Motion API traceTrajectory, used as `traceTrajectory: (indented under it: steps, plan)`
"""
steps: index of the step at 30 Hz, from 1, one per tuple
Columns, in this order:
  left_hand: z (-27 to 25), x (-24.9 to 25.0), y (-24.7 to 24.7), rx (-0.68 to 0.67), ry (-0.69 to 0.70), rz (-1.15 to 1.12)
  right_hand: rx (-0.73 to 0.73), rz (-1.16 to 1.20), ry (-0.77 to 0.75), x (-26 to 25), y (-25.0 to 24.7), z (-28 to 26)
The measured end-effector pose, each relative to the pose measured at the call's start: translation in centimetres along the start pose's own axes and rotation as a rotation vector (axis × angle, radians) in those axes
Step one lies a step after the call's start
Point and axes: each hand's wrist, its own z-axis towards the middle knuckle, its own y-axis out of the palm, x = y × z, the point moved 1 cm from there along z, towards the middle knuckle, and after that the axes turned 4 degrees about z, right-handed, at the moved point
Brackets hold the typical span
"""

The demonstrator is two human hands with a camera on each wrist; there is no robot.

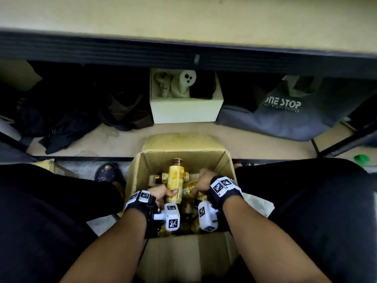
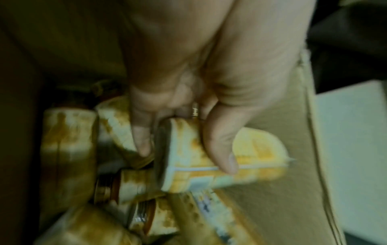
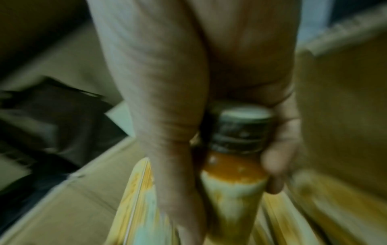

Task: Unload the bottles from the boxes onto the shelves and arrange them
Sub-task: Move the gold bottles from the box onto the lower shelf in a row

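An open cardboard box (image 1: 208,158) sits on the floor between my knees, with several stained yellow-labelled bottles lying in it. My left hand (image 1: 161,194) grips one yellow bottle (image 1: 176,181) near its base, its brown neck pointing away from me. In the left wrist view the fingers (image 2: 220,149) curl round that bottle (image 2: 259,159) above the other bottles (image 2: 69,149). My right hand (image 1: 203,183) reaches into the box's right side. In the right wrist view it holds an orange-filled bottle (image 3: 234,187) by the neck under its dark cap (image 3: 243,127).
A low shelf (image 1: 122,141) lies just beyond the box, holding dark bags (image 1: 67,111), a white box with ghost figures (image 1: 183,99) and a grey "ONE STOP" bag (image 1: 285,111). A higher shelf edge (image 1: 183,54) runs overhead. My dark-trousered legs flank the box; a sandalled foot (image 1: 108,173) is at left.
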Motion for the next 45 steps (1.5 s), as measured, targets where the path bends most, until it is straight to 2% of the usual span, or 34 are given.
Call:
traceTrajectory:
  steps: [1,4,7,10,14,19,22,26,29,31,36,39,45]
  plan:
    - [-1.1,0.7,0.1,0.008,0.071,0.024,0.017,-0.031,-0.030,-0.5,-0.7,-0.8]
    - [-4.2,2.1,0.4,-0.009,0.150,-0.059,0.084,-0.109,-0.110,-1.3,-2.9,-2.9]
    - [-6.0,3.1,0.4,-0.053,0.236,-0.054,0.175,-0.053,-0.224,-1.4,-5.3,-5.8]
    - [-12.5,6.5,1.8,-0.105,0.403,-0.001,0.286,0.184,-0.403,-1.3,-7.3,-9.4]
    - [-18.8,10.2,2.4,-0.071,0.628,-0.058,0.477,0.467,-0.715,-1.6,-9.9,-15.4]
    - [-29.2,17.0,2.7,-0.072,0.993,-0.019,0.708,0.791,-1.046,-3.1,-13.9,-23.3]
    - [-34.5,21.8,2.7,0.010,1.162,0.085,0.803,0.900,-1.148,-5.0,-17.0,-26.8]
    - [-39.0,27.8,3.0,0.164,1.288,0.120,0.919,0.944,-1.240,-7.4,-22.1,-29.5]
    - [-39.9,31.4,3.0,0.286,1.325,0.131,0.961,0.899,-1.237,-8.6,-25.5,-29.6]
    - [-39.4,33.6,2.9,0.327,1.312,0.132,0.934,0.867,-1.187,-9.0,-27.6,-28.7]
    - [-37.8,37.7,2.1,0.313,1.227,0.242,0.845,0.732,-0.999,-8.7,-31.3,-24.3]
    - [-36.8,40.4,1.8,0.277,1.187,0.347,0.770,0.753,-0.934,-8.4,-33.9,-22.5]
    - [-33.0,48.2,2.4,0.475,1.073,0.478,0.770,0.617,-0.696,-8.4,-41.0,-18.7]
